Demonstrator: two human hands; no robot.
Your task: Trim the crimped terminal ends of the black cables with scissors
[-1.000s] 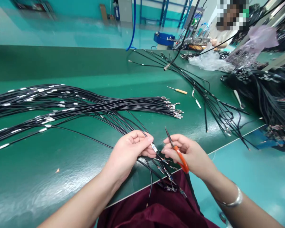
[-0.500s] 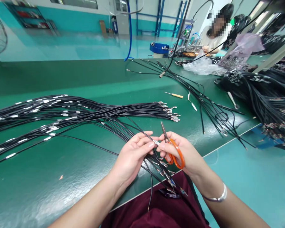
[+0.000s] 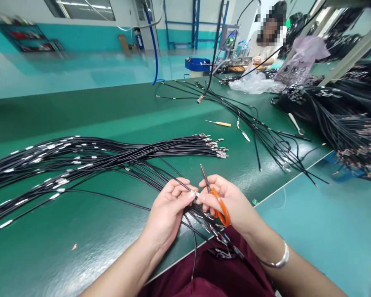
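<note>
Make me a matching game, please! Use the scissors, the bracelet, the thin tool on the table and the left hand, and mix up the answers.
Things:
1. scissors
2. bracelet
3. thin tool
4. left hand

Matches:
A. silver, worn around the right arm
B. pinching a black cable
C. orange handles, held in the right hand
D. yellowish handle, lying on the green table

Right pairs: 1-C, 2-A, 3-D, 4-B
</note>
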